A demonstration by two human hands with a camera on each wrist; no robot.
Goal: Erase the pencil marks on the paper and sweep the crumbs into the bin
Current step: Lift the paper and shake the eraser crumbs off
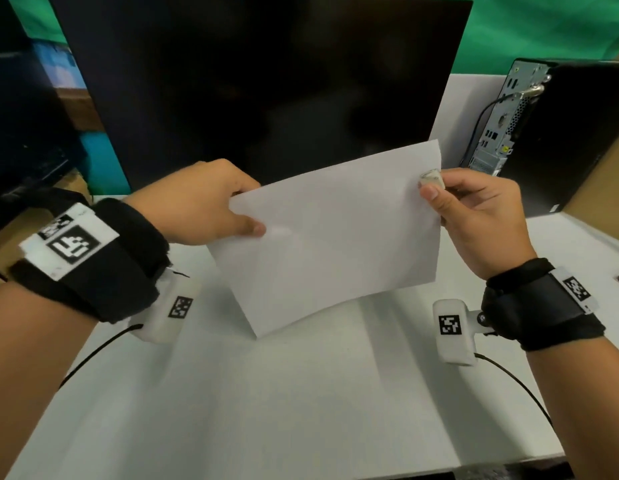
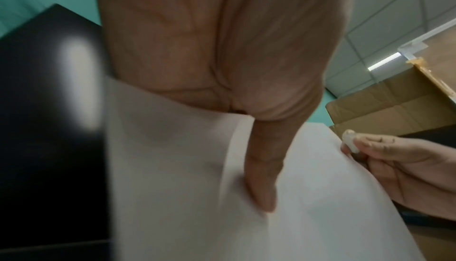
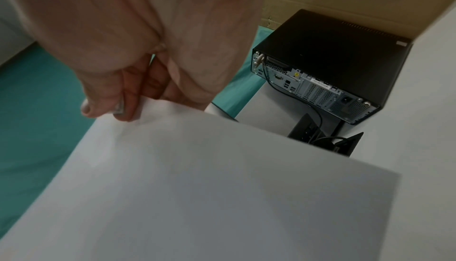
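Observation:
A white sheet of paper (image 1: 330,237) is held up off the white table (image 1: 266,410), tilted, in front of a dark monitor. My left hand (image 1: 211,202) pinches its left edge, thumb on the front face; the left wrist view shows that thumb (image 2: 263,177) pressed on the paper (image 2: 172,187). My right hand (image 1: 474,216) holds the right edge and also pinches a small white eraser (image 1: 431,177) between thumb and forefinger. The eraser (image 3: 119,110) and paper (image 3: 197,187) appear in the right wrist view too. I see no pencil marks, crumbs or bin.
A large black monitor (image 1: 259,81) stands right behind the paper. A black desktop computer (image 1: 550,133) with cables sits at the right rear, beside a cardboard box (image 2: 394,105). A second dark screen (image 1: 20,133) is at the left.

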